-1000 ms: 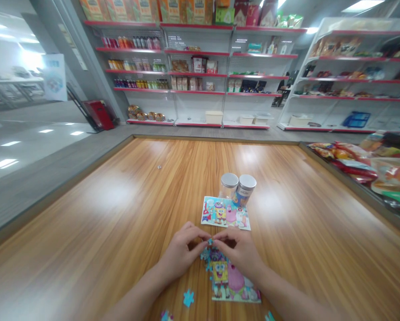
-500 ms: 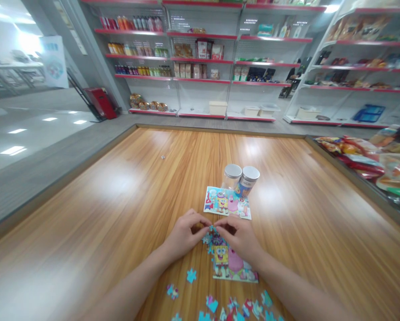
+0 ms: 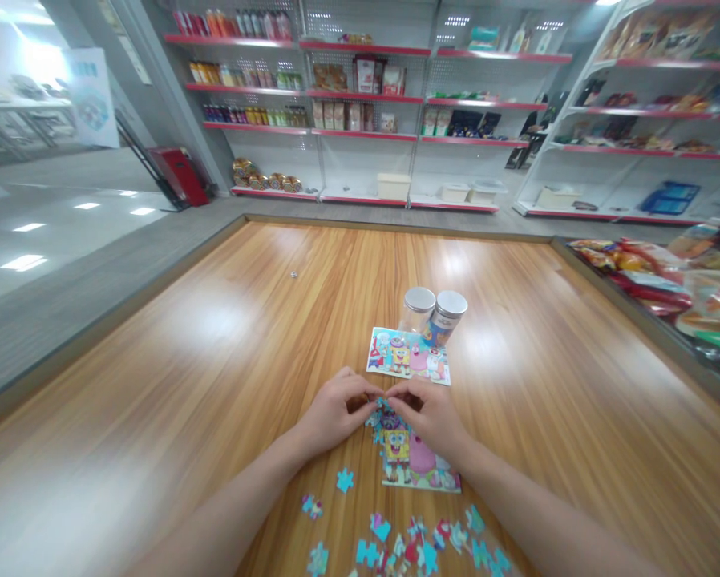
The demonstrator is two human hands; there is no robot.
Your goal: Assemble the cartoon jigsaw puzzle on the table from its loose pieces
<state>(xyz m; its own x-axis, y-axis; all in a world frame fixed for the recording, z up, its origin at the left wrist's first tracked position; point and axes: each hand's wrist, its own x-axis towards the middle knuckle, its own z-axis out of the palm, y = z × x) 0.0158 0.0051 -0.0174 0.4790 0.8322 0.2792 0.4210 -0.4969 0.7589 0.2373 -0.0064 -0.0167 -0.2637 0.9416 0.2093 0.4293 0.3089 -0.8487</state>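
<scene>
A partly joined cartoon jigsaw puzzle (image 3: 397, 449) lies on the wooden table, a yellow square figure and a pink one showing in it. At its upper left edge, my left hand (image 3: 343, 409) pinches a small light-blue puzzle piece (image 3: 382, 403) between thumb and fingers. From the other side my right hand (image 3: 430, 417) closes its fingertips on the same spot, covering the puzzle's upper right part. The two sets of fingertips almost meet. Just beyond them lies a reference picture card (image 3: 409, 361) with the same figures.
Loose puzzle pieces (image 3: 417, 553) are scattered near me, with a single blue piece (image 3: 345, 480) left of the puzzle. Two lidded jars, one clear (image 3: 418, 308) and one labelled (image 3: 447, 319), stand behind the card. Snack packets (image 3: 649, 280) fill the right side; shelves stand beyond.
The view has tipped slightly downward, so things sit a little higher in the picture and more loose pieces show. Both hands keep their pinch at the puzzle's upper left edge.
</scene>
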